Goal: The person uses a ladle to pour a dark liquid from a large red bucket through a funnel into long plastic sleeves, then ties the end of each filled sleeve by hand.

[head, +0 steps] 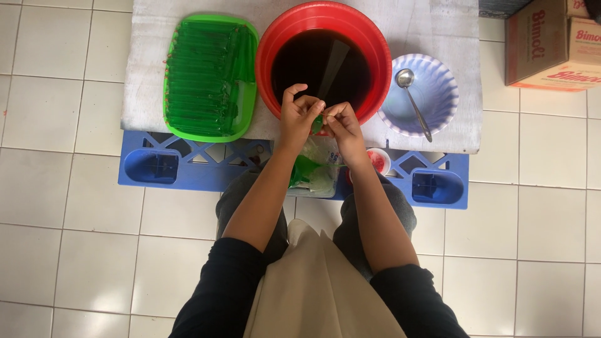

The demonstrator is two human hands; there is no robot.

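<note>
Overhead view. I am watching both hands working at the near rim of the round red plastic basin (269,56), which is holding a dark liquid. The left hand (298,112) and the right hand (341,122) are meeting over a small clear plastic tube pouch with green content (318,124); the fingers of both hands are closing narrowly on its top end, pinching it between them. The pouch is hanging just beside the basin rim, above a loose heap of clear and green plastic pouches (313,169) lying on the blue plastic crate (156,168).

Risks, as I am judging them: the pinch is sitting on a thin, probably slippery film, so the pouch may be slipping free and dropping into the heap or leaking green liquid over the lap. An elbow swing could be nudging the basin and slopping dark liquid onto the pale bench board (144,94). The green rectangular tray of filled green tubes (211,75) and the white scalloped bowl with a metal spoon (432,87) are lying well apart from the hands.
</note>
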